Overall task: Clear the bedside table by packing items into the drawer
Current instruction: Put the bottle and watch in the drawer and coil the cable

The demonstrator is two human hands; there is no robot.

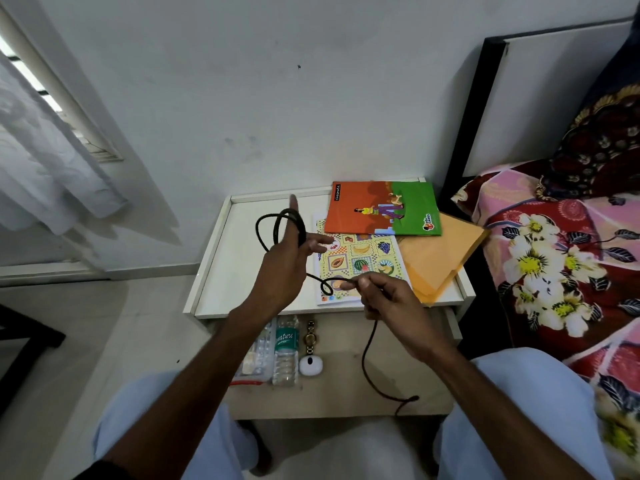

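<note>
A black cable (367,358) is looped around the fingers of my left hand (284,261), which is raised above the white bedside table (214,258). My right hand (388,303) pinches the cable further along; its free end hangs down into the open drawer (349,400). On the table lie an orange-and-green notebook (381,209), a fruit-picture book (360,258) and an orange folded cloth (436,258). In the drawer lie a water bottle (286,351), a wristwatch (310,337), a white earbud case (310,365) and a clear plastic box (258,358).
A bed with a floral cover (561,258) and a dark headboard (464,133) stands right beside the table. A white curtain (45,150) hangs at the left over a window. My knees in light trousers frame the drawer front.
</note>
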